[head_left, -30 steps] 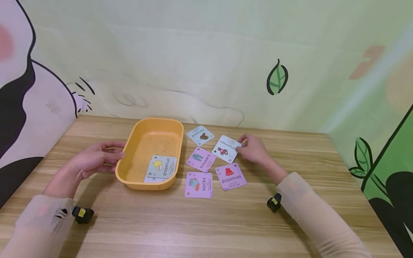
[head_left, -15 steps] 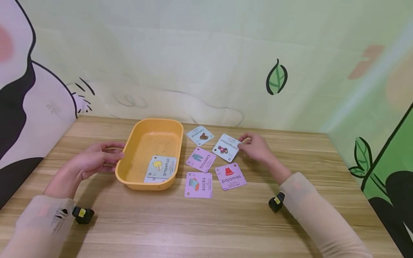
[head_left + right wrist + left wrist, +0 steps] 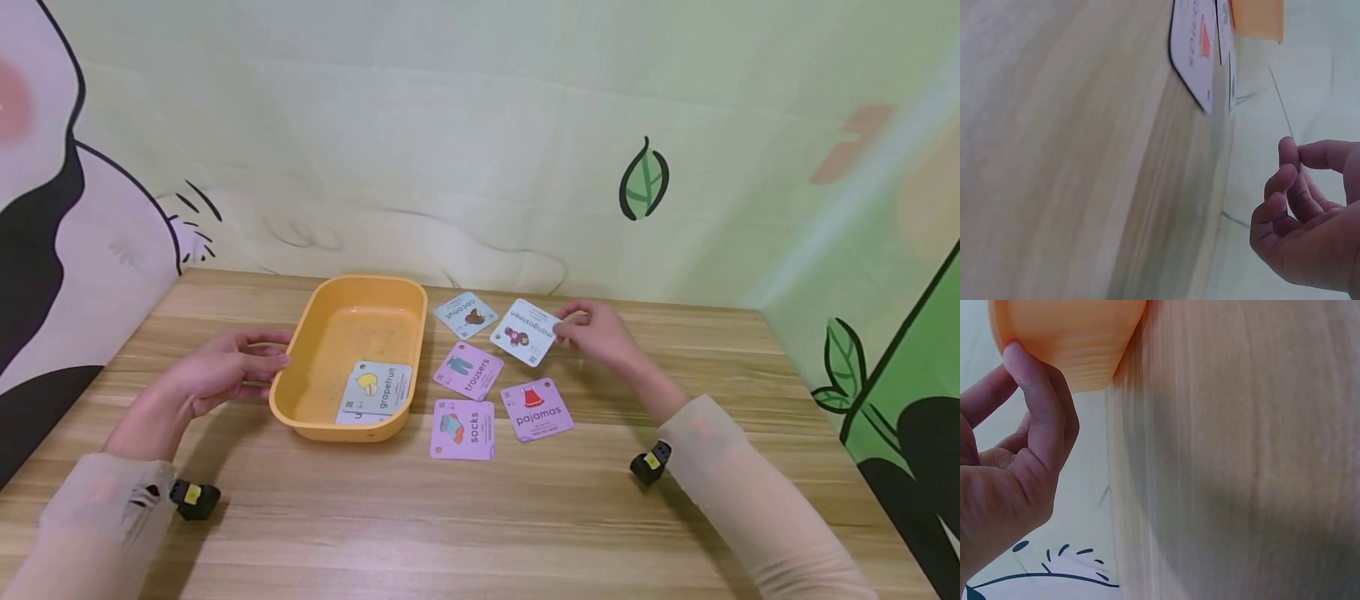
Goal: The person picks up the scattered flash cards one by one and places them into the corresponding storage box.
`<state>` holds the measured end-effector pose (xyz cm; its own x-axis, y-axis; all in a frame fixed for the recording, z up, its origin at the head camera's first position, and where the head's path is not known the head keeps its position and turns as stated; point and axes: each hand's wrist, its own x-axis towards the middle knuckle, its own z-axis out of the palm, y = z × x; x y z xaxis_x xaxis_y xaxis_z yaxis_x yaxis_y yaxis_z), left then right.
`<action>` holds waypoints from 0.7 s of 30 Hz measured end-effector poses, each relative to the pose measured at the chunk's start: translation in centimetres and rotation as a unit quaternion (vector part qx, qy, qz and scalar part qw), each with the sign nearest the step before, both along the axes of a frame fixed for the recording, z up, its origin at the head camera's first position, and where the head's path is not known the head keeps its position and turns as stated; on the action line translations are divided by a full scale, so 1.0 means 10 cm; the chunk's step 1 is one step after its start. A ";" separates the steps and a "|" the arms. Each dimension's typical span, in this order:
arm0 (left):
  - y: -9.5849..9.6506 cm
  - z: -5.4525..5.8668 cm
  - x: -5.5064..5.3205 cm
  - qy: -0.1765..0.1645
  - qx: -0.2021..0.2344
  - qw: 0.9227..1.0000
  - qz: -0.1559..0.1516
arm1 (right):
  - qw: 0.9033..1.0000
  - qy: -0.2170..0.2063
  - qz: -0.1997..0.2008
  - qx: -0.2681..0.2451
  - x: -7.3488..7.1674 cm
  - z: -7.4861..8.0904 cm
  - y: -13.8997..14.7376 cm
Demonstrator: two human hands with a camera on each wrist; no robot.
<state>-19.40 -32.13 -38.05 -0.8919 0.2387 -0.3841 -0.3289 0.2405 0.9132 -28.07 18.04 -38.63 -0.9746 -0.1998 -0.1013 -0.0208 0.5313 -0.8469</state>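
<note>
My right hand point(image 3: 600, 337) pinches the blue mangosteen card point(image 3: 525, 332) by its right edge. In the right wrist view that card point(image 3: 1282, 103) appears edge-on between thumb and finger, raised off the table. My left hand point(image 3: 232, 371) is at the left side of the yellow tray point(image 3: 348, 293), loosely bent, one fingertip touching the outside near the rim in the left wrist view. Inside the tray lies a grapefruit card point(image 3: 378, 388) over another card, mostly hidden. On the table lie a coconut card point(image 3: 466, 315), a trousers card point(image 3: 468, 372), a socks card point(image 3: 462, 430) and a pajamas card point(image 3: 536, 409).
The wooden table point(image 3: 480, 525) ends at the back against a printed cloth backdrop point(image 3: 465, 150). The loose cards lie close together just right of the tray.
My right hand has lifted the mangosteen card and moved it slightly back, away from the pajamas card. The left hand and the tray have stayed put.
</note>
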 end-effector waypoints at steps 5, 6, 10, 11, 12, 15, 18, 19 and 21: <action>0.01 0.01 0.00 0.001 -0.003 1.000 -0.002 | 0.999 0.008 0.017 -0.028 0.02 0.06 -0.05; 0.00 0.01 0.01 0.000 -0.003 1.000 0.000 | 0.999 0.008 0.020 -0.034 0.03 0.07 -0.07; 0.00 0.01 0.00 0.001 -0.004 1.000 -0.001 | 0.998 0.010 0.036 -0.054 0.07 0.11 -0.13; 0.00 0.01 0.00 0.000 -0.004 1.000 0.000 | 0.997 0.009 0.039 -0.060 0.08 0.12 -0.14; 0.00 0.01 0.00 0.000 -0.004 1.000 0.000 | 0.997 0.009 0.043 -0.062 0.10 0.12 -0.16; 0.00 0.01 0.00 0.000 -0.002 1.000 0.000 | 0.996 0.008 0.056 -0.067 0.14 0.14 -0.22; 0.00 0.00 0.00 0.000 0.003 1.000 -0.002 | 0.996 0.006 0.066 -0.066 0.18 0.16 -0.29; 0.00 -0.01 0.00 0.000 0.004 1.000 -0.003 | 0.995 0.004 0.069 -0.068 0.19 0.16 -0.31; 0.01 -0.01 0.00 0.000 0.005 1.000 -0.002 | 0.995 -0.001 0.075 -0.071 0.20 0.16 -0.35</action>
<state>-19.42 -32.06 -38.16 -0.8905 0.2463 -0.3825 -0.3285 0.2336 0.9152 -26.08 14.57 -37.00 -0.9328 -0.3547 -0.0643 -0.0883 0.3977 -0.9132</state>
